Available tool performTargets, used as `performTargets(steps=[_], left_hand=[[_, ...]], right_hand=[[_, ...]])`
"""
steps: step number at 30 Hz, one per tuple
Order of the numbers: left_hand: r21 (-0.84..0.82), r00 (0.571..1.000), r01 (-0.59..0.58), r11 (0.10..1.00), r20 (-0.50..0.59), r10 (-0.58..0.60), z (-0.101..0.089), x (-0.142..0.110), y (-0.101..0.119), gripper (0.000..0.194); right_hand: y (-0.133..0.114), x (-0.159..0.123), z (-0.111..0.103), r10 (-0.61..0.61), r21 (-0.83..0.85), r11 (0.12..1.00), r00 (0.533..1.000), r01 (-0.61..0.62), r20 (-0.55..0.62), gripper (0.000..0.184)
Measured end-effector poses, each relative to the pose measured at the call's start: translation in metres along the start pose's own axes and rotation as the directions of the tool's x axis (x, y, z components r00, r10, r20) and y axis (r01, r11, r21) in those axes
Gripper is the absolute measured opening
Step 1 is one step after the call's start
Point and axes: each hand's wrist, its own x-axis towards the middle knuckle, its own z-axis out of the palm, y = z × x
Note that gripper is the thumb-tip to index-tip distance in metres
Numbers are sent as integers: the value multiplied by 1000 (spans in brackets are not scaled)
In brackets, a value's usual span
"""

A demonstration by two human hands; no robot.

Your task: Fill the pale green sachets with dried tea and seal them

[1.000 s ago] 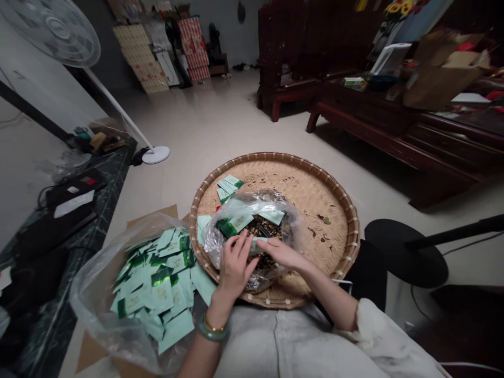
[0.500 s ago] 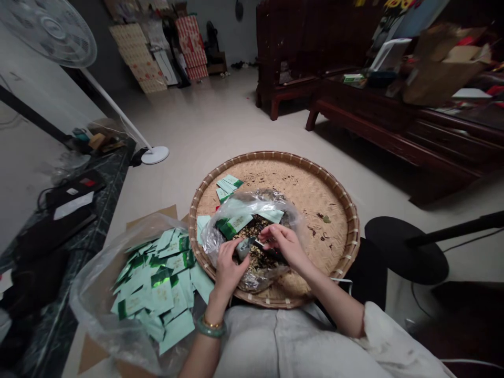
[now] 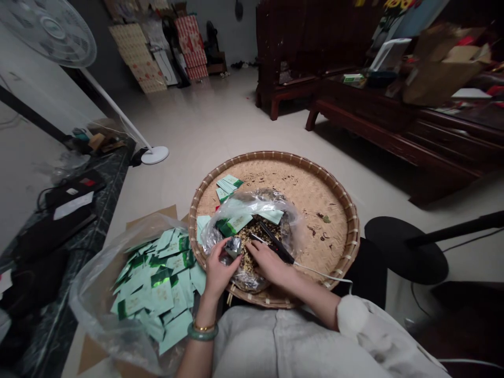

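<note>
In my left hand (image 3: 217, 270) is a small sachet (image 3: 233, 247), its mouth spread and a silvery lining showing. My right hand (image 3: 268, 261) reaches down with fingers stretched into a loose dried tea-like mix (image 3: 248, 262); its fingertips are partly hidden. The mix fills a clear plastic bag (image 3: 210, 236) with rolled-down sides. Beside my right hand, a black hand-held tool (image 3: 277, 244) with a white cord lies across the bag. Pale green packets (image 3: 240, 223) rest on the mix at the far side. Everything sits in a round woven bamboo tray (image 3: 315, 181).
Left of the tray, a big plastic bag (image 3: 94, 294) holds many pale green packets (image 3: 145, 299). More packets (image 3: 228, 185) lie at the tray's far left. The white cord (image 3: 323, 274) crosses the tray's right rim. A floor fan (image 3: 155, 155) and a dark wooden table (image 3: 374, 115) stand beyond.
My right hand has gone down into the mix, and the black tool now lies free on the bag. My left hand has shifted slightly left, turning the sachet's open mouth upward.
</note>
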Motion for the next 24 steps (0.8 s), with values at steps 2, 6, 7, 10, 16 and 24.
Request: performTargets(steps=[2, 6, 7, 10, 16, 24], left_hand=[[-49, 999, 31, 998, -14, -32, -1, -1, -2, 49], [-91, 998, 64, 994, -14, -66, -1, -1, -4, 50], [-93, 998, 67, 993, -15, -68, -1, -1, -5, 50], [-95, 997, 65, 993, -25, -68, 1, -1, -5, 50], [-76, 999, 37, 996, -12, -38, -1, -1, -3, 48], [-80, 999, 47, 996, -14, -48, -1, -1, -4, 48]], right_hand=[[0, 4, 1, -16, 44, 999, 1000, 16, 1, 68], [1, 6, 0, -65, 197, 977, 996, 75, -58, 46], [1, 6, 0, -74, 222, 971, 994, 90, -81, 49], [1, 4, 2, -63, 199, 977, 995, 78, -81, 72], [-1, 6, 5, -83, 222, 971, 995, 93, -51, 68], [0, 11, 8, -124, 226, 965, 990, 135, -64, 49]])
